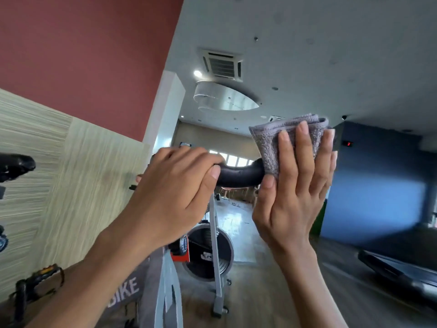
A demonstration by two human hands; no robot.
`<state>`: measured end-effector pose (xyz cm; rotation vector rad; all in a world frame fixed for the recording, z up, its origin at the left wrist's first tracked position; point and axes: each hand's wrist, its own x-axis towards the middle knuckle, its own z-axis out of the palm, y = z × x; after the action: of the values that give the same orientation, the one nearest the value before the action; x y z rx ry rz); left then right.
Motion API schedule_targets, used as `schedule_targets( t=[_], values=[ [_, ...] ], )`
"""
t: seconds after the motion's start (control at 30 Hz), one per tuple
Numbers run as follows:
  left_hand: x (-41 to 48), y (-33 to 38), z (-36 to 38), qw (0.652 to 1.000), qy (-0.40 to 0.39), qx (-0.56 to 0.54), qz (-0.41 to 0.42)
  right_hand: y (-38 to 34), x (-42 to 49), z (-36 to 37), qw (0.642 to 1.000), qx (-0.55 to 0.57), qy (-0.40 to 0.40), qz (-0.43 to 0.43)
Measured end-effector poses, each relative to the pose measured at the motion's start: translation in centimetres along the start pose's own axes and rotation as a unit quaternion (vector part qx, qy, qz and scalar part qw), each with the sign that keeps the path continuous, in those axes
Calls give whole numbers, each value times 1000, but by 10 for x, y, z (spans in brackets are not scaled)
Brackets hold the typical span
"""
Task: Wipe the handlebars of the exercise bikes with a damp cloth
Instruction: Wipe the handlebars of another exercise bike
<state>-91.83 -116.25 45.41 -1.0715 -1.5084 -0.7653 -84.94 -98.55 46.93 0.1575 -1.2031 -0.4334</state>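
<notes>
A black foam-covered handlebar (238, 176) of a grey exercise bike (217, 254) runs across the middle of the view. My left hand (172, 192) is wrapped around its left part. My right hand (295, 185) presses a folded grey cloth (279, 143) flat against the bar's right end, fingers straight and pointing up, thumb under the cloth's lower edge. The bar's right tip is hidden behind the cloth.
A second bike stands at the left, with a black handlebar end (19, 165) and a pedal (47, 275) near the beige panelled wall (78, 174). A treadmill (399, 271) lies at the lower right. Behind is a blue wall (373, 185) and wooden floor (260, 299).
</notes>
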Motion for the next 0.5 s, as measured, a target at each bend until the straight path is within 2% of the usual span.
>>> schedule_targets(
  t=[0.07,0.13,0.23,0.33,0.5],
  values=[
    [-5,-26,1,1000,24,-20,3,-18,-3,6,999,25,13,38],
    [-12,-55,7,995,41,-91,-23,-44,-11,16,999,7,5,46],
    [-17,-72,19,973,42,-222,-44,-66,-25,26,997,-69,-33,-20],
    [-17,-73,27,961,56,-270,-31,-58,-25,18,992,-106,-47,-56],
    [-18,-77,36,945,78,-317,-10,-63,-17,23,993,-88,22,80]
  ],
)
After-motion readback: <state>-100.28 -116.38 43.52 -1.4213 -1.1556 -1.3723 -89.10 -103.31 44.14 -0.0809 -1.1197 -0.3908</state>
